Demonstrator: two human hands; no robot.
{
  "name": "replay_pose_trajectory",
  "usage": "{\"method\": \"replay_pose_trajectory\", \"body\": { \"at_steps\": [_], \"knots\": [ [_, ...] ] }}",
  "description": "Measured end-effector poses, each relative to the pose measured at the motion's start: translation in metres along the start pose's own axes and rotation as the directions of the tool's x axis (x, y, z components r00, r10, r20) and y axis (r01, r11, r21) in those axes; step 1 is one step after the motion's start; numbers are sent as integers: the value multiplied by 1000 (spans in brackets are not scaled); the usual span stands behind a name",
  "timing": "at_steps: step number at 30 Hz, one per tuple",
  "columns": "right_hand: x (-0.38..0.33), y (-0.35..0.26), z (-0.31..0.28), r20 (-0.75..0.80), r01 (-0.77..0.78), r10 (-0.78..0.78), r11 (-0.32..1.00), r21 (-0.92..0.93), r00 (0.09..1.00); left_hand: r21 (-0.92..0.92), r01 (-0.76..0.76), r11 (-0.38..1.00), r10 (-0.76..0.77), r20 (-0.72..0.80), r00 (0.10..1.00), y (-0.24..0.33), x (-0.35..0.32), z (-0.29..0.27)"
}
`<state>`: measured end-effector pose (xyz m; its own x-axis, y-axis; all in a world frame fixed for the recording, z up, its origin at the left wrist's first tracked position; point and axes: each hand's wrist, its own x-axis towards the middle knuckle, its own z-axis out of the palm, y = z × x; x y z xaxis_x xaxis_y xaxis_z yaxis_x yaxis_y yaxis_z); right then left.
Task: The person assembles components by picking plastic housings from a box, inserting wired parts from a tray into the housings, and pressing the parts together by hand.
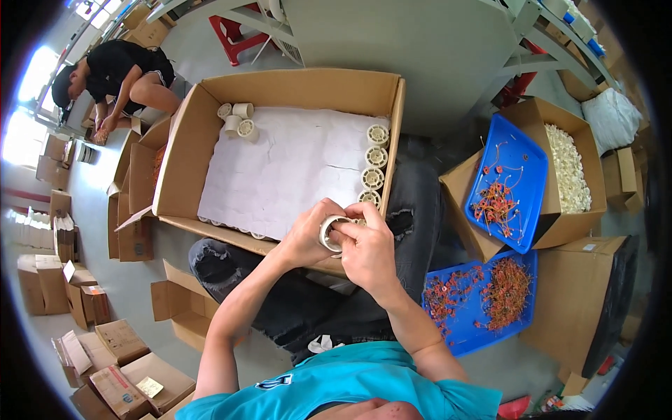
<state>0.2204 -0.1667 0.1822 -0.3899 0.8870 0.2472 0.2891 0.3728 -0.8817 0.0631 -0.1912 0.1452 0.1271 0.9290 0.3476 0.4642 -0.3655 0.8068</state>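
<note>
Over the near right corner of a large cardboard box (pixel 183 148), both my hands are at a short off-white plastic cylinder (pixel 326 236) with its open end facing up. My left hand (pixel 304 236) is wrapped round its left side. My right hand (pixel 371 253) grips it from the right, with fingertips at and inside the opening; whatever they touch inside is hidden. Similar off-white cylinders with spoked ends (pixel 374 178) stand in a row along the box's right wall. A small cluster of them (pixel 246 129) lies in the far left corner, on a white paper sheet (pixel 280 171).
To the right, a blue tray (pixel 514 133) of red parts with wires rests tilted on a carton of small cream pieces (pixel 568 171). Another blue tray (pixel 462 337) holds more wired parts. Cartons (pixel 126 385) stand at the left. A co-worker (pixel 129 70) crouches at far left.
</note>
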Motion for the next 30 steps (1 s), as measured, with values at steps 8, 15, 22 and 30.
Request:
{"method": "replay_pose_trajectory", "body": {
  "at_steps": [8, 15, 22, 30],
  "knots": [
    [24, 38, -36, -322, 18, 50, 979, 205, 945, 287, -94, 953, 89, 31, 996, 7, 114, -57],
    [9, 92, 2, -350, 206, -153, 971, 119, 924, 718, -95, 690, 464, -337, 819, 4, 381, -132],
    [8, 101, 5, -345, 271, -195, 945, 185, 918, 870, 112, 479, 597, -417, 685, -84, 506, -183],
    [18, 106, -3, -361, 316, -228, 926, 205, 904, 863, 199, 464, 384, -398, 833, -108, 511, -208]
  ]
}}
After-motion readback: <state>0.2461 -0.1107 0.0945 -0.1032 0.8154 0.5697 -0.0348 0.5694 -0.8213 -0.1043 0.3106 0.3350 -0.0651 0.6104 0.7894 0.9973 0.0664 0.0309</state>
